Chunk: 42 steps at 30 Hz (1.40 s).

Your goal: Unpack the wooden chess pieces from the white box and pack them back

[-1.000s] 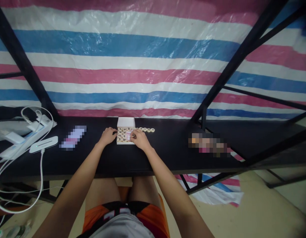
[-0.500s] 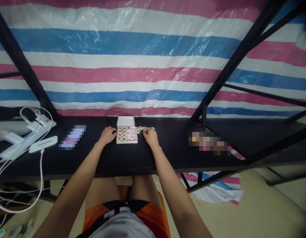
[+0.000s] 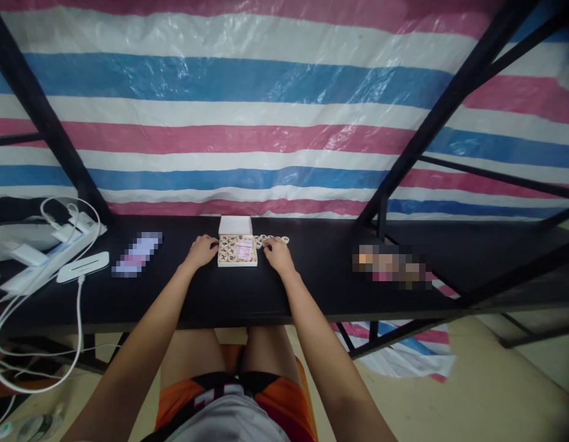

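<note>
While the left hand [image 3: 202, 250] rests with bent fingers at the left wall of the white xiangqi box [image 3: 237, 264], the right hand [image 3: 277, 253] has its fingertips at the loose xiangqi discs [image 3: 264, 237] lined up just right of the box; whether either hand clasps anything, I cannot tell. A broad strip of black tabletop [image 3: 321, 270] runs between the box and the front edge; more room stretches right of the box to a pixelated patch [image 3: 390, 267]. The flat white lid [image 3: 235, 224] is directly behind the box, near the back edge. Shallow and rectangular, the box holds round, cream-coloured packed discs [image 3: 223, 250] with dark characters, and a pink-lined white sheet [image 3: 243, 250] partly covering its right side. Behind the box hangs glossy, creased striped tarpaulin [image 3: 247, 104].
</note>
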Tool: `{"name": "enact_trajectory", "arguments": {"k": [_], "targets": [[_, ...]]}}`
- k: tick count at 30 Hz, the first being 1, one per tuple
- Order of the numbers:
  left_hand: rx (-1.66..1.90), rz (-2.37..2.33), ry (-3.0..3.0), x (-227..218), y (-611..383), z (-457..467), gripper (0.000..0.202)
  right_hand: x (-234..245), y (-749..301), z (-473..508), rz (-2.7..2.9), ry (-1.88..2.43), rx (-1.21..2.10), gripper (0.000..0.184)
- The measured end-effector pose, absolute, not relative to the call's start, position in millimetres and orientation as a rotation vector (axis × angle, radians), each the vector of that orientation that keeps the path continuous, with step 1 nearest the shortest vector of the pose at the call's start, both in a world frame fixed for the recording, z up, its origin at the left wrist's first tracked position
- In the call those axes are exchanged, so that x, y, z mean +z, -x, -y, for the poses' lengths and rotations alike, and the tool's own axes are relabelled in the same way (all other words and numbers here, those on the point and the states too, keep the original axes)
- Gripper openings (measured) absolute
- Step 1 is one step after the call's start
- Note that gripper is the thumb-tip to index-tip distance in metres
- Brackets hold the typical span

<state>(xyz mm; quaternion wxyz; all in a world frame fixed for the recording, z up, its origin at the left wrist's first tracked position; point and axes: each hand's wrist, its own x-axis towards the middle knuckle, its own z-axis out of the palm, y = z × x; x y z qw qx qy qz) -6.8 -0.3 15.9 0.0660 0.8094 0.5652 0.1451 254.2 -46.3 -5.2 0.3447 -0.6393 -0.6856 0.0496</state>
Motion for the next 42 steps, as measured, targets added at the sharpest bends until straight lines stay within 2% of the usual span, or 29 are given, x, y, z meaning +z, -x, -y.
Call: {"name": "enact_trajectory", "arguments": {"k": [6, 11, 16, 34, 42], "targets": [[0.444, -1.697, -2.432, 15, 7, 0, 0.036, 4, -242, 54, 1.752, 1.550, 0.048, 0.023], [0.429, -1.707, -2.443, 17, 7, 2, 0.036, 17, -211, 71, 2.086, 1.117, 0.005, 0.023], [0.417, -1.719, -2.440, 17, 6, 2, 0.035, 21, -190, 82, 2.387, 0.949, -0.018, 0.029], [0.434, -1.705, -2.447, 14, 7, -1, 0.035, 11, -194, 73, 2.308, 1.086, -0.150, 0.025], [0.442, -1.707, -2.450, 12, 8, -2, 0.035, 12, -198, 72, 2.229, 1.139, -0.046, 0.019]]}}
